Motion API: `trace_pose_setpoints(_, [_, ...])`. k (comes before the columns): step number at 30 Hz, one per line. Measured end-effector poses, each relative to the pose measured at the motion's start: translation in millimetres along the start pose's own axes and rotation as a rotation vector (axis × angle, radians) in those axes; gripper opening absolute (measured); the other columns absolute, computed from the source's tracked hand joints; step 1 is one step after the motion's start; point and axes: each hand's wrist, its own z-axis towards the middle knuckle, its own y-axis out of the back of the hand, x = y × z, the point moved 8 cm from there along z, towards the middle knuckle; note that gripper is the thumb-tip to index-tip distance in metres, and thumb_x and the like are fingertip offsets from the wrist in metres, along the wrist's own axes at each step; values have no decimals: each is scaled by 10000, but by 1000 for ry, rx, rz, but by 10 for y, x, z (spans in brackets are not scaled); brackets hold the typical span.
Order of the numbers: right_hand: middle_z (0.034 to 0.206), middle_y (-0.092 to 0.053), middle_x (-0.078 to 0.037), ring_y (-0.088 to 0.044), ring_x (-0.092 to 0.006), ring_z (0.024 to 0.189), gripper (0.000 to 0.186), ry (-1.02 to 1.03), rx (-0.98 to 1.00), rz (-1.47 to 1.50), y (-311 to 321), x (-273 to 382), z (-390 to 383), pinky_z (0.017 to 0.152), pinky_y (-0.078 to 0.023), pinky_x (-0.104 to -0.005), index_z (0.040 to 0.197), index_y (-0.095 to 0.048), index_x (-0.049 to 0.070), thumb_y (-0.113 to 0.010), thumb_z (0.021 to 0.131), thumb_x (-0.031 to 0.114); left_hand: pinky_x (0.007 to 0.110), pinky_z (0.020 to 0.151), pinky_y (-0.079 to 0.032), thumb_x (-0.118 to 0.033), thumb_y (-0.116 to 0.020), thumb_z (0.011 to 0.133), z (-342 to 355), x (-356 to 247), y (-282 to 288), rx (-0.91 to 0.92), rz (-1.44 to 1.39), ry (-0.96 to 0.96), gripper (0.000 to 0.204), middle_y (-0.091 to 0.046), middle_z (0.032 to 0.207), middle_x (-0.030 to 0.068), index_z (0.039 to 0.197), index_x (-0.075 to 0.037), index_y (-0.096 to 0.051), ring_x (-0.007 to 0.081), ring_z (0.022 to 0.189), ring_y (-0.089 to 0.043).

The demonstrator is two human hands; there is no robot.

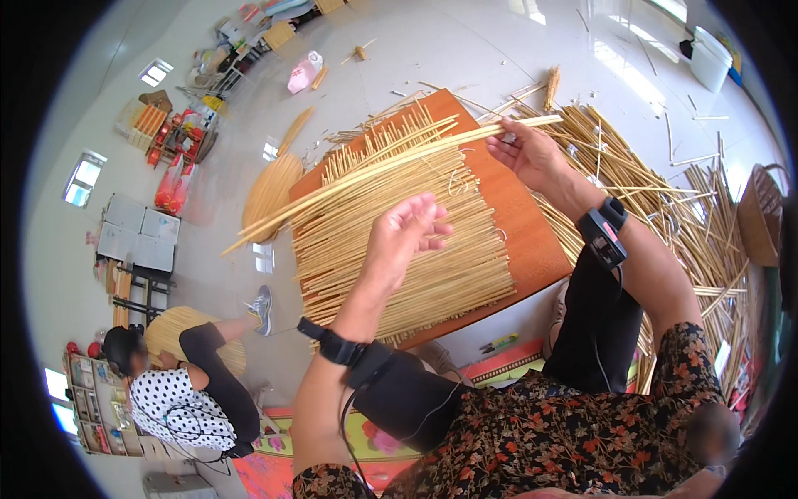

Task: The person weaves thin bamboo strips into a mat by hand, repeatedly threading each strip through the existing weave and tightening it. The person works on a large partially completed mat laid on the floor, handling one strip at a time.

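In the head view, see straw stalks (416, 158) slanting across twelve o'clock over the straw mat (449, 266), pinched near one end by the right hand (525, 154) toward two o'clock, with the left hand (405, 233) empty and loosely curled at centre. Probably best to support the long overhang left-handed, keeping clear of the pale cord (502, 235).

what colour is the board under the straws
The board is orange-brown, clearest in the head view.

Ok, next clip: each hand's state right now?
Left hand: open, fingers loosely curled, appears empty, over the stalk mat.
Right hand: closed in a fingertip grip on long pale stalks.
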Motion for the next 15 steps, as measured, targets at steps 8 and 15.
trace_pose_setpoints(8, [904, -687, -77, -730, -211, 892, 163, -93, -58, -111, 270, -126, 225, 849, -643, -327, 987, -663, 33, -676, 1029, 191, 390, 928, -615, -316, -655, 1045, 274, 216, 786, -260, -557, -265, 363, -704, 1140, 158, 1269, -34, -612, 293, 1120, -707])
trace_pose_setpoints(15, [913, -698, -71, -733, -210, 897, 140, -126, -73, -174, 402, -294, 453, 848, -652, -334, 1014, -678, 39, -635, 1050, 167, 374, 883, -634, -296, -677, 1031, 278, 371, 1046, -349, -574, -230, 301, -724, 1089, 197, 1162, -26, -649, 303, 1055, -740])
